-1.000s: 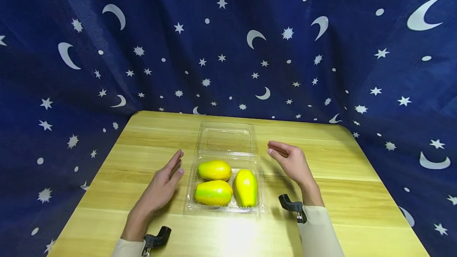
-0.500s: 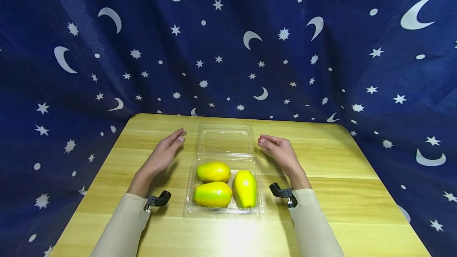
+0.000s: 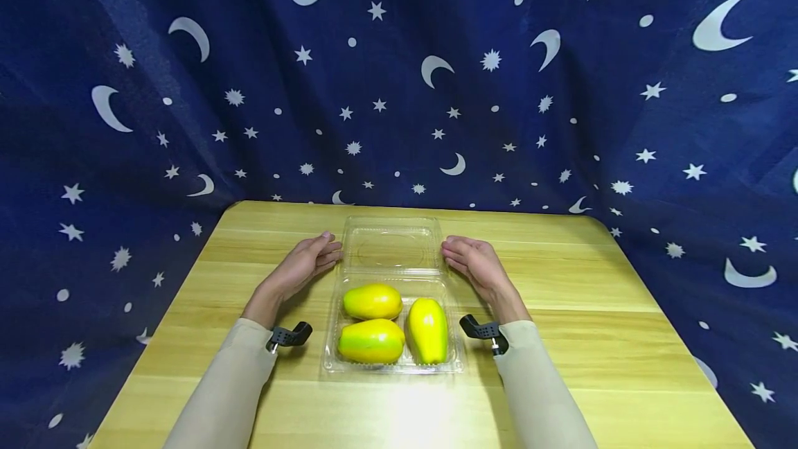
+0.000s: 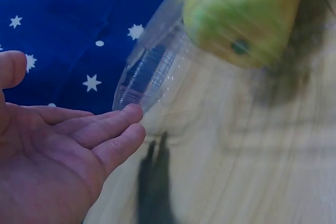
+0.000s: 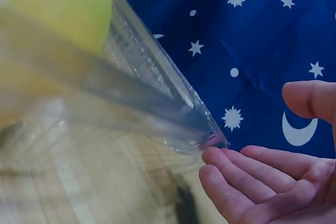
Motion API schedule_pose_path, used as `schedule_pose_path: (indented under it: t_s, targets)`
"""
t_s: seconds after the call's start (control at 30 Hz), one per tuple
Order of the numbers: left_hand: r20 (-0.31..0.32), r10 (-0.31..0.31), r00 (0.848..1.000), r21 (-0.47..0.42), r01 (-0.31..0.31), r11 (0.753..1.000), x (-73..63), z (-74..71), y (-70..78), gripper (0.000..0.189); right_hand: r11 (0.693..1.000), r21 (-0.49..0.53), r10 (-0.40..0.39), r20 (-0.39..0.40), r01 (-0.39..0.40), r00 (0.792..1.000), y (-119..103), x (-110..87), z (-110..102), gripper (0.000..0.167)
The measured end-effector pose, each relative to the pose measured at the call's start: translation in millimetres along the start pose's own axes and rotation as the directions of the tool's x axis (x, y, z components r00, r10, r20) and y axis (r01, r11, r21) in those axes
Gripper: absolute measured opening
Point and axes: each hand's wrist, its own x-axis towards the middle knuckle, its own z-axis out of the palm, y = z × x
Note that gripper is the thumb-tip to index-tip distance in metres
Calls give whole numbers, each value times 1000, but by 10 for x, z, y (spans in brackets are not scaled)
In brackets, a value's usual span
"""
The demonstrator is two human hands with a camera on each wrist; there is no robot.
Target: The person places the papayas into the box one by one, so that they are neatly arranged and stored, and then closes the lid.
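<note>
A clear plastic clamshell box (image 3: pixel 394 368) lies unfolded on the table, its lid (image 3: pixel 393 244) laid back toward the far edge. In its base are three yellow-green papayas: one (image 3: pixel 373 301) behind another (image 3: pixel 371 340) on the left, and an upright-lying one (image 3: pixel 428 331) on the right. My left hand (image 3: pixel 302 265) is at the lid's left edge, fingers extended. Opposite it, my right hand (image 3: pixel 483 269) has its fingertips right at the lid's right edge. Both wrist views show palms up, with the left fingers (image 4: pixel 113 129) and right fingers (image 5: pixel 236 174) straight beside the clear plastic rim.
The light wood table (image 3: pixel 561 366) stretches out around the box. A dark blue curtain (image 3: pixel 399 75) with moons and stars hangs behind it. Black camera mounts (image 3: pixel 293 335) sit at both wrists.
Both hands have moved inward and are now at either side of the lid; the left also reached farther forward. The left palm has turned upward. Box and papayas stay put.
</note>
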Motion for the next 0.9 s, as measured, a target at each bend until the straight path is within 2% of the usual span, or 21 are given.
schedule_pose_path:
  t_s: [0.13,0.33,0.47,0.67,0.9]
  targets:
    - [-4,8,1000,-65,-8,998,3,30,50,69,999,51,-17,-13,18,1000,-20,-2,0,57]
    - [-69,46,997,-154,-56,987,-30,76,154,66,989,127,-63,-60,70,996,-97,-42,1,54]
    - [-107,71,992,-199,-91,976,-64,125,203,63,983,160,-88,-47,94,995,-161,-95,-3,55]
    - [-125,100,987,-212,-125,969,-117,191,249,62,980,146,-136,-22,138,990,-238,-207,8,58]
    - [-132,128,983,-211,-154,965,-167,246,281,62,979,131,-155,-29,158,987,-232,-296,0,57]
